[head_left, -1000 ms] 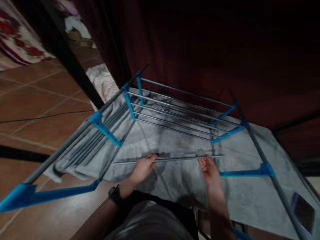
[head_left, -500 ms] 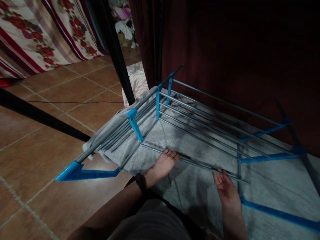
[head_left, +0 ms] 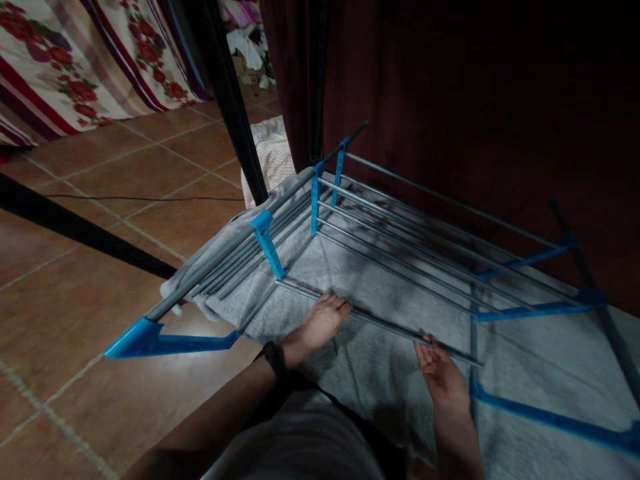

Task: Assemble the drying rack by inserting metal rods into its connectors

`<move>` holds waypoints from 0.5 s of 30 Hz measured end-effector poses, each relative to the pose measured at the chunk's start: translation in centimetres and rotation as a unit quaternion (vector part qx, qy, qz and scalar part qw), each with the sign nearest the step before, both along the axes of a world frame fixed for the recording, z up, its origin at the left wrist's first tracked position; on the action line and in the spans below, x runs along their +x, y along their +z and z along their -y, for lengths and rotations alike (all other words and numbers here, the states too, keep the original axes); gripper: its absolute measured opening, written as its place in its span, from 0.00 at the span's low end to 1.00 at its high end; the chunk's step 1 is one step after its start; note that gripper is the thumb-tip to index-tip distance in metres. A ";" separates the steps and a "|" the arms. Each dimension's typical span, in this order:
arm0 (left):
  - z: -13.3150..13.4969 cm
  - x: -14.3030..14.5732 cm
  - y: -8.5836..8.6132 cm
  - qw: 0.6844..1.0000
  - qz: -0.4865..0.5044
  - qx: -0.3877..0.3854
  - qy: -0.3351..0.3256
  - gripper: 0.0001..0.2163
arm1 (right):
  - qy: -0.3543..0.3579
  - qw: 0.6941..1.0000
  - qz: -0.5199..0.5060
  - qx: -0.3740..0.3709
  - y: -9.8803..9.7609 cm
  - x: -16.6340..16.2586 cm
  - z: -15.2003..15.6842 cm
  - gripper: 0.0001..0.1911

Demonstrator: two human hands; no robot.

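A thin grey metal rod (head_left: 385, 325) lies slantwise in front of me, its left end near a blue plastic bracket (head_left: 271, 250). My left hand (head_left: 327, 317) is closed over it left of its middle, the wrist wearing a dark band. My right hand (head_left: 443, 375) grips the same rod nearer its right end, palm partly up, with the thumb and fingers around it. The right tip reaches the side bar (head_left: 474, 333) of the rack; whether it is seated there I cannot tell. Beyond my hands stands the rack's frame of several grey rods (head_left: 395, 220) between blue brackets.
A grey blanket (head_left: 380, 387) lies under the rack. Black posts (head_left: 240, 120) rise at the left, with another black bar (head_left: 90, 227) slanting over the tiled floor (head_left: 65, 313). A dark red curtain (head_left: 350, 87) hangs behind; a flowered curtain (head_left: 90, 67) hangs far left.
Both hands and the rod have shifted slightly left in view, with the rod's right end nearer the side bar. The whole view has moved a little too. Both grips stay.
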State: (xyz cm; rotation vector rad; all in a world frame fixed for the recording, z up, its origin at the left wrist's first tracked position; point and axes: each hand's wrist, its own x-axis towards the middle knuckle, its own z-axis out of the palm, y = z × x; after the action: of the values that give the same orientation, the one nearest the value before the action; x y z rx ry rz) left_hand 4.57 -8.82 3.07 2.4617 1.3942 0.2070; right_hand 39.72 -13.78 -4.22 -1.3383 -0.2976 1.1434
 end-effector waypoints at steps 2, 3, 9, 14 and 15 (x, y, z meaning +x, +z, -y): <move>0.2 -0.6 -0.2 1.000 0.001 0.004 0.004 0.16 | -0.004 0.999 -0.008 -0.033 0.3 -0.6 0.2 0.08; 0.3 -1.0 -0.3 1.000 0.000 0.005 0.005 0.16 | -0.004 0.999 -0.016 -0.035 0.5 -0.9 0.3 0.08; 0.8 -3.5 -1.2 1.000 0.016 -0.015 -0.003 0.17 | -0.044 0.997 -0.058 -0.002 1.8 -3.1 1.6 0.08; -0.1 -4.9 -2.8 0.997 0.077 0.021 -0.004 0.18 | -0.053 0.995 -0.074 0.040 3.2 -5.0 2.1 0.10; -0.4 -5.0 -3.0 0.996 0.085 0.025 -0.003 0.19 | -0.056 0.995 -0.073 0.044 3.4 -5.3 2.1 0.11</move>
State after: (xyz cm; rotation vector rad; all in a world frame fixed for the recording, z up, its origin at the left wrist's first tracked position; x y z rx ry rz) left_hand -0.47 -8.42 0.04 2.4230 1.3238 0.4431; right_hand 34.45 -15.90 -0.79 -1.1723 -0.1618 1.1146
